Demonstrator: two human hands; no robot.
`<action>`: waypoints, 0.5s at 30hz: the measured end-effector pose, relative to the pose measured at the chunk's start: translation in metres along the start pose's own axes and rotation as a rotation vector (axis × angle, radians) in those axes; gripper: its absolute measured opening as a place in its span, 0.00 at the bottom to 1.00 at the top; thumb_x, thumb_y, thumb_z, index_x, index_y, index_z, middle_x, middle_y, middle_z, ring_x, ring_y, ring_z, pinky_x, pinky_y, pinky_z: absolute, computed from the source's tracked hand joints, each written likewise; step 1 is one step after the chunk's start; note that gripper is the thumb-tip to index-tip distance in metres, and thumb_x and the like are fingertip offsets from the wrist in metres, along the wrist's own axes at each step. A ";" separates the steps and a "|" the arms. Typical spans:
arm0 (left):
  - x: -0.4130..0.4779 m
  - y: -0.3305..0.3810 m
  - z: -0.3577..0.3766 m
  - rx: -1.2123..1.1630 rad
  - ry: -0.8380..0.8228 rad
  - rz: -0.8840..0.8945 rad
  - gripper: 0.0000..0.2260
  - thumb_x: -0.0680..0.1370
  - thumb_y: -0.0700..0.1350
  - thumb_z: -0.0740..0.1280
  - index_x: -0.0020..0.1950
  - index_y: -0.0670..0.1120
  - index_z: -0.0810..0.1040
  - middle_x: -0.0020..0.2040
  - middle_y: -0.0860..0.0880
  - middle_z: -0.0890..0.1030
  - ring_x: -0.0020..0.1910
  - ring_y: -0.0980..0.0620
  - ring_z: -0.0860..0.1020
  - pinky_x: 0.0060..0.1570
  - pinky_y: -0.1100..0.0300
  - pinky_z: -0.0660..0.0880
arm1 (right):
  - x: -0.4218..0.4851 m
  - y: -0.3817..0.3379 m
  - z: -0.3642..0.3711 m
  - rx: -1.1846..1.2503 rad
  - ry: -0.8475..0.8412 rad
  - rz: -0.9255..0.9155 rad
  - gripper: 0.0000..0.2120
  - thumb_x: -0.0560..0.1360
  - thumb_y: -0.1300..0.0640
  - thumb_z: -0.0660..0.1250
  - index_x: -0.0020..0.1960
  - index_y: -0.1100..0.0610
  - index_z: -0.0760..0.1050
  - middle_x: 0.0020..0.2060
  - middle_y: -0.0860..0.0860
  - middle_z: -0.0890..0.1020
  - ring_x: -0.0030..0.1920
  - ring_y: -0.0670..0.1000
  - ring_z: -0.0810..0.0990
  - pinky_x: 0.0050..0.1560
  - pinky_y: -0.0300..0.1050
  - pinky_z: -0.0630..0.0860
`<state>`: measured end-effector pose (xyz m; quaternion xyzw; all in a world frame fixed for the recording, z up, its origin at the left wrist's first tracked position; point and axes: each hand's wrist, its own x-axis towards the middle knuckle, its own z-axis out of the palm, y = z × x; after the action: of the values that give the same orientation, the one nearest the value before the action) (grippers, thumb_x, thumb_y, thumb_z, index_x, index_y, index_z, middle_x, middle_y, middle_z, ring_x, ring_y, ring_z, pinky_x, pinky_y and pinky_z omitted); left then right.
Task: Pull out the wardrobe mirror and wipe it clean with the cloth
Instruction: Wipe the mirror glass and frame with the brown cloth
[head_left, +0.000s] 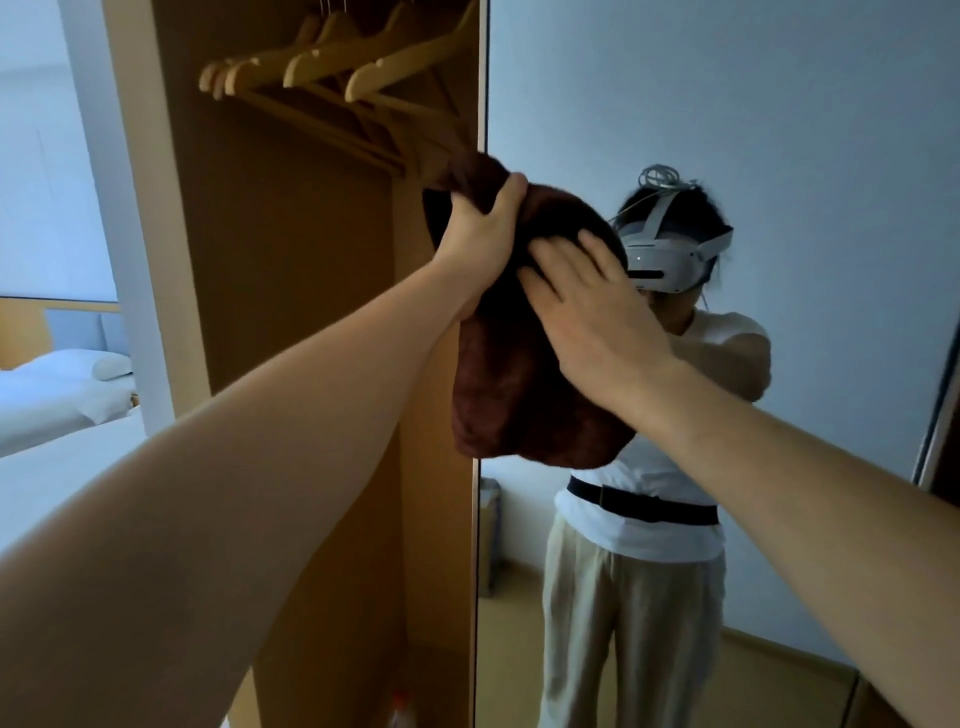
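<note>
The tall wardrobe mirror stands pulled out at the right and fills that half of the view, reflecting a person with a headset. A dark brown cloth hangs against the mirror near its left edge. My left hand grips the bunched top of the cloth. My right hand presses flat on the cloth with spread fingers, holding it to the glass.
The open wardrobe is to the left of the mirror, with wooden hangers on its rail. A bed with white linen lies at far left. A bottle stands at the wardrobe's bottom.
</note>
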<state>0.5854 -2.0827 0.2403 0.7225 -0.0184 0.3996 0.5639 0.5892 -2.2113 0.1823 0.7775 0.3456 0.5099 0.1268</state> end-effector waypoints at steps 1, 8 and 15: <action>-0.006 -0.008 0.000 -0.002 -0.004 -0.005 0.28 0.79 0.57 0.62 0.74 0.46 0.61 0.64 0.49 0.74 0.63 0.54 0.72 0.56 0.67 0.62 | -0.006 -0.004 0.005 -0.007 -0.003 -0.010 0.27 0.74 0.60 0.43 0.71 0.64 0.63 0.71 0.63 0.64 0.72 0.60 0.60 0.74 0.54 0.45; -0.035 -0.053 -0.004 -0.029 -0.089 -0.127 0.25 0.77 0.62 0.61 0.69 0.51 0.67 0.48 0.59 0.75 0.46 0.61 0.73 0.52 0.62 0.65 | -0.045 0.002 0.021 -0.013 -0.043 -0.200 0.24 0.75 0.61 0.49 0.65 0.62 0.73 0.64 0.59 0.75 0.65 0.58 0.73 0.69 0.57 0.63; 0.024 0.014 0.001 -0.033 -0.001 0.027 0.27 0.78 0.58 0.62 0.73 0.45 0.64 0.56 0.52 0.74 0.57 0.54 0.72 0.54 0.64 0.63 | 0.022 0.064 -0.013 -0.060 0.067 -0.222 0.24 0.72 0.62 0.50 0.63 0.63 0.75 0.64 0.61 0.75 0.64 0.60 0.74 0.68 0.57 0.61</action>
<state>0.5952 -2.0787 0.2656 0.7130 -0.0351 0.4065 0.5702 0.6093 -2.2450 0.2388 0.7128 0.4184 0.5283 0.1941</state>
